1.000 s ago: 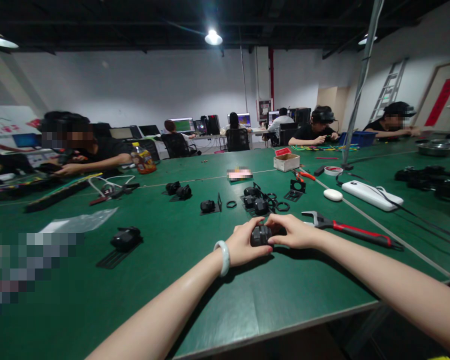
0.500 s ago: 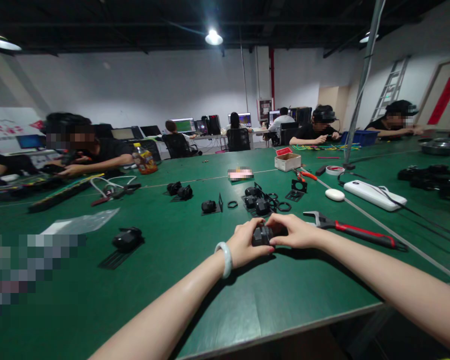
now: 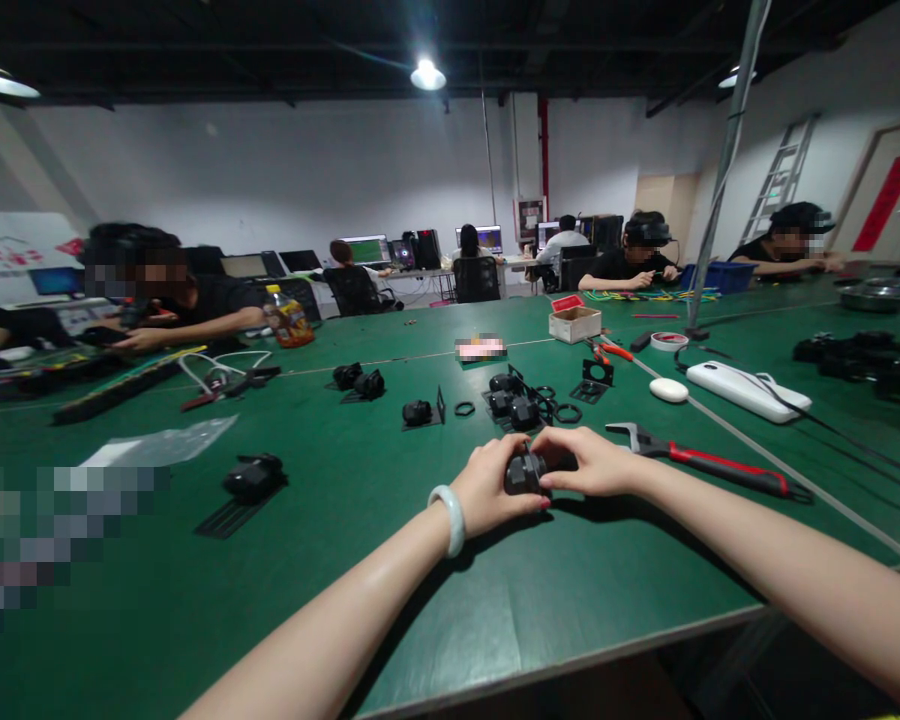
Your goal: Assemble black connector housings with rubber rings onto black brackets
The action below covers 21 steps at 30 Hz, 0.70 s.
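Observation:
Between my hands is a black cable gland [image 3: 523, 474], held just above or on the green table. My left hand [image 3: 489, 488], with a pale bangle at the wrist, curls around its left side. My right hand [image 3: 589, 462] pinches its right end with thumb and fingers; part of the gland and a dark bracket are hidden behind the fingers. Just beyond lies a cluster of black glands on brackets [image 3: 521, 411], with a loose black ring nut [image 3: 568, 413] beside it. An adjustable wrench [image 3: 727, 468] with red and black handles rests right of my right hand.
A single gland on a bracket [image 3: 253, 480] lies at left, near a clear plastic bag [image 3: 172, 444]. Further back are a small box [image 3: 574, 324], a white power bank [image 3: 746, 390], a white oval object [image 3: 668, 390] and a bottle [image 3: 288, 318]. A metal pole [image 3: 722, 180] rises at right. Co-workers sit around the table.
Both hands stay in nearly the same place around the gland, with only a slight shift of the fingers. The other parts on the table lie as before.

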{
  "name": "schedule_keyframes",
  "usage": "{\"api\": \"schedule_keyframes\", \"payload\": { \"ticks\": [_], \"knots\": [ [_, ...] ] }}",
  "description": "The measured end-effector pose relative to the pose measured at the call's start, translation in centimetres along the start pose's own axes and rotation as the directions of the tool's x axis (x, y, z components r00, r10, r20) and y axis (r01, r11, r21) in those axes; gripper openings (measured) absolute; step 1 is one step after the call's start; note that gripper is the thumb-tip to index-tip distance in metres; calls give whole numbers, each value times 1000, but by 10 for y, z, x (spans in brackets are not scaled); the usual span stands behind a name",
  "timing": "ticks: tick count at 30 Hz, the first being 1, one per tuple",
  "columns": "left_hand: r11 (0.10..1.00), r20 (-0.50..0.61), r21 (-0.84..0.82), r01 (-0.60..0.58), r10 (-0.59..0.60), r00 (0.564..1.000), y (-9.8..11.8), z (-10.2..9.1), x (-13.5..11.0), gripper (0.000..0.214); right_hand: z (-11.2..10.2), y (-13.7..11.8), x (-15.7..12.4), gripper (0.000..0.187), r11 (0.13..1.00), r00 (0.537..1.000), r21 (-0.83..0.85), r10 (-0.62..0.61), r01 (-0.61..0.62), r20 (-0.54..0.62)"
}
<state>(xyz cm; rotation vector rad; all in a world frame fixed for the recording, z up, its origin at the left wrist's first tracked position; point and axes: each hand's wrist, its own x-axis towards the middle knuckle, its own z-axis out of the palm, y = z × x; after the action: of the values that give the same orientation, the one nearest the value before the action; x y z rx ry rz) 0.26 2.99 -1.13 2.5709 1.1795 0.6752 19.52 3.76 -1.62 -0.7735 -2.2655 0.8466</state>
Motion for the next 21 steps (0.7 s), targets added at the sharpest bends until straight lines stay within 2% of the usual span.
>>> {"api": "schedule_keyframes", "payload": {
  "ticks": [7, 15, 21],
  "knots": [
    [990, 8, -108, 86, -86, 996, 9, -2, -2, 59, -1, -4, 0, 36, 1000, 1000, 7, -15, 15, 14],
    [980, -74, -184, 76, -91, 993, 21, 5, -2, 61, 3, -3, 1, 36, 999, 999, -28, -26, 25, -19],
    [977, -28, -197, 81, -88, 996, 19, 6, 0, 55, 6, -4, 0, 34, 1000, 999, -13, -27, 27, -22]
  ]
}}
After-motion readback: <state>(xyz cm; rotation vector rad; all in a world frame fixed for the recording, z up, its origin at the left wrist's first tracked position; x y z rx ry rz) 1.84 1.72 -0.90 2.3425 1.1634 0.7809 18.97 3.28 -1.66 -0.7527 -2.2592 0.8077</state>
